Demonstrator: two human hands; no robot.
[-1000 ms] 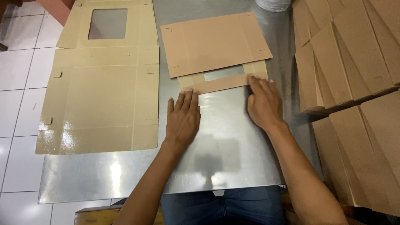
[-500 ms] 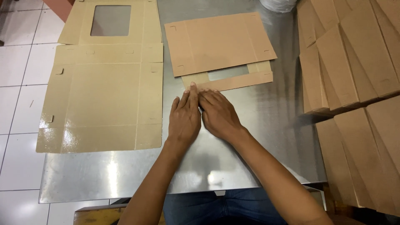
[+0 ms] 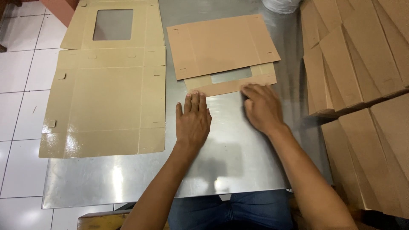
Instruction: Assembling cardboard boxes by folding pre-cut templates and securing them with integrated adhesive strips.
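Here, the biggest thing is the shiny metal worktop [image 3: 238,170], and it fills the middle of the room's view. On its left side lies a big flat box sheet [image 3: 106,102], pale and glossy, with a see-through window near its far end (the sheet hangs a bit over the worktop's left edge). Off to the right, stacks of brown folded cardboard [image 3: 362,55] lean in rows, just beside the worktop.

Further back, in the middle, lies a smaller brown folded box [image 3: 221,44]. It is flat, with a thin strip along its near edge and a small window gap showing between the strip and the big top part.

The left hand [image 3: 194,119] lies flat and open on the worktop, palm down, fingers together. Its fingertips touch the near edge of the strip. The right hand [image 3: 262,106] is also open and palm down, a little blurry. Its fingertips rest on the strip's near edge, more to the right. Neither hand grips anything. The two hands are near each other but apart.
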